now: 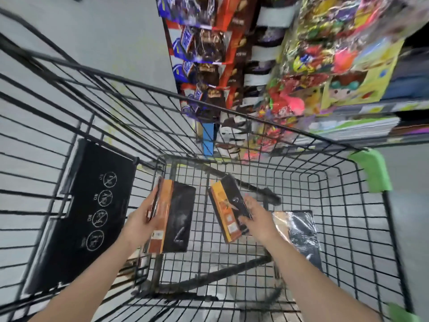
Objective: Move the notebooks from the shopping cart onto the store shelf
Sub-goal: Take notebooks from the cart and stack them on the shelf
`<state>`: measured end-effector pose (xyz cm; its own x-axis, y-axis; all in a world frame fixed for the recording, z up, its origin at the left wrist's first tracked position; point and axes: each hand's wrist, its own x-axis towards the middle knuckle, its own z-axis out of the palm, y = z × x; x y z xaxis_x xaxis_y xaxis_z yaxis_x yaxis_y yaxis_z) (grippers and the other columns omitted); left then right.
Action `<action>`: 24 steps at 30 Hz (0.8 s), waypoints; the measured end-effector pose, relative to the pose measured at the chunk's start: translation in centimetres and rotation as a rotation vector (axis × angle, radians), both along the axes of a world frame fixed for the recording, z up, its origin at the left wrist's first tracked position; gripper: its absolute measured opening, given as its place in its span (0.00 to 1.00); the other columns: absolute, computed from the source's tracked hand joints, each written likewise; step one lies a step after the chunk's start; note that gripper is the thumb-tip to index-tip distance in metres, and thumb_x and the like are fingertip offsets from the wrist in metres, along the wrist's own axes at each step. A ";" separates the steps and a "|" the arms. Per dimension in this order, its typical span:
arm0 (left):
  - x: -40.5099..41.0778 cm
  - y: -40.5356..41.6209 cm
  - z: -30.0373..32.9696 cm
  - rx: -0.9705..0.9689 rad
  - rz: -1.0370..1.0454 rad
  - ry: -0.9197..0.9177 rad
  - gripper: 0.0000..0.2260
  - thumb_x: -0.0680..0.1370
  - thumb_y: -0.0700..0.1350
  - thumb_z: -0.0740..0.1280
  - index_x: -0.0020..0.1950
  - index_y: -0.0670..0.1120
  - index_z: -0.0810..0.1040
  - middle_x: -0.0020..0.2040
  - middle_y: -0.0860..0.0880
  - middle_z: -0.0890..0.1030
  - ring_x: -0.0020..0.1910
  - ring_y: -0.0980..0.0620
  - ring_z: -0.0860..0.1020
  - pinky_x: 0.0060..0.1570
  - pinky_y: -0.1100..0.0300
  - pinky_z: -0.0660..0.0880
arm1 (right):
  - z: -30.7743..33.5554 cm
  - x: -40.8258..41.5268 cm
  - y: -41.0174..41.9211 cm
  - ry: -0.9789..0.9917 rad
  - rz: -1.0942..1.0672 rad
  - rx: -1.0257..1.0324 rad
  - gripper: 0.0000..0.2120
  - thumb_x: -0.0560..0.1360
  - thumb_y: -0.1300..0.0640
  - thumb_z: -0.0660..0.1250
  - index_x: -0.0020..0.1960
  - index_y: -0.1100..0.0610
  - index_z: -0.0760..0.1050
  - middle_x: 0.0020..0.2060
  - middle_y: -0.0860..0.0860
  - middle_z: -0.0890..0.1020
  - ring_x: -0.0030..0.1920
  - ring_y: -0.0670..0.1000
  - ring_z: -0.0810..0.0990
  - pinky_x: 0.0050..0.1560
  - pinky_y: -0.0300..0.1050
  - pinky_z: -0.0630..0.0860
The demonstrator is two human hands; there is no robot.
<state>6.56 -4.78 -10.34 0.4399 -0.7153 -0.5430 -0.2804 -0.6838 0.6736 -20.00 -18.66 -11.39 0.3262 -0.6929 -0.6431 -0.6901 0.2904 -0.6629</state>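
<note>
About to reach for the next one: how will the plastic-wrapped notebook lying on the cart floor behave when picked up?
The wrapped notebook probably feels slick: its film shows glare. It lies flat on the cart mesh, so lifting an edge first may help. The similar notebooks in the left hand and right hand hold straight, so it is likely fairly stiff and light.

Orange-and-black notebooks (173,212), black wire cart (301,182) – green corner guards (371,170), black flap (92,205) with white symbols
</note>
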 end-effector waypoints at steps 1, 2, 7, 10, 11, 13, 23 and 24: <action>-0.4 -0.4 1.4 0.002 -0.004 0.005 0.34 0.76 0.39 0.67 0.73 0.64 0.56 0.61 0.51 0.76 0.47 0.43 0.81 0.48 0.46 0.78 | 1.4 -0.8 -0.4 -0.015 -0.017 -0.009 0.29 0.75 0.65 0.65 0.71 0.46 0.62 0.60 0.46 0.76 0.61 0.49 0.75 0.61 0.46 0.71; -1.0 -0.7 2.6 -0.015 -0.011 -0.006 0.33 0.76 0.38 0.67 0.73 0.60 0.57 0.63 0.51 0.76 0.51 0.43 0.80 0.53 0.47 0.77 | 3.0 -1.6 -0.9 -0.024 -0.038 -0.015 0.28 0.75 0.64 0.65 0.71 0.46 0.63 0.60 0.44 0.75 0.59 0.48 0.75 0.60 0.45 0.72; -5.6 -2.7 8.8 -0.047 -0.052 -0.081 0.28 0.79 0.45 0.64 0.75 0.57 0.55 0.66 0.53 0.72 0.59 0.48 0.77 0.56 0.56 0.73 | 9.7 -5.4 -2.6 -0.097 -0.092 -0.064 0.26 0.75 0.63 0.65 0.71 0.52 0.64 0.63 0.47 0.75 0.59 0.46 0.74 0.59 0.37 0.70; -7.9 -4.0 11.6 -0.049 -0.038 -0.024 0.27 0.78 0.47 0.63 0.72 0.65 0.56 0.62 0.50 0.77 0.52 0.46 0.80 0.53 0.48 0.77 | 14.1 -8.1 -3.7 -0.139 -0.032 -0.118 0.25 0.76 0.66 0.63 0.71 0.55 0.65 0.60 0.44 0.71 0.60 0.42 0.69 0.52 0.24 0.64; -8.7 -4.4 12.6 -0.065 -0.041 0.016 0.28 0.78 0.46 0.64 0.70 0.68 0.57 0.62 0.50 0.78 0.51 0.46 0.81 0.53 0.45 0.77 | 15.2 -9.3 -4.0 -0.139 -0.004 -0.131 0.25 0.75 0.67 0.63 0.70 0.55 0.65 0.59 0.43 0.70 0.59 0.42 0.68 0.51 0.24 0.63; -10.1 -5.3 14.0 -0.142 -0.056 0.051 0.31 0.77 0.43 0.65 0.66 0.75 0.58 0.62 0.51 0.78 0.52 0.46 0.81 0.53 0.40 0.76 | 17.1 -11.6 -5.0 -0.153 0.024 -0.177 0.25 0.74 0.68 0.64 0.69 0.57 0.67 0.58 0.45 0.72 0.60 0.46 0.72 0.53 0.27 0.66; -26.1 -11.1 21.8 -0.348 0.062 -0.037 0.33 0.76 0.34 0.64 0.72 0.64 0.59 0.60 0.44 0.77 0.53 0.49 0.79 0.57 0.46 0.75 | 22.2 -29.3 -12.3 -0.306 -0.020 -0.234 0.25 0.75 0.69 0.64 0.70 0.60 0.65 0.64 0.51 0.72 0.63 0.48 0.71 0.53 0.25 0.68; -28.1 -12.0 22.4 -0.359 0.081 -0.036 0.33 0.77 0.34 0.63 0.73 0.61 0.58 0.61 0.43 0.77 0.54 0.48 0.78 0.58 0.46 0.74 | 22.4 -31.2 -13.3 -0.315 -0.010 -0.247 0.25 0.74 0.69 0.64 0.70 0.61 0.65 0.65 0.50 0.71 0.64 0.49 0.71 0.59 0.30 0.68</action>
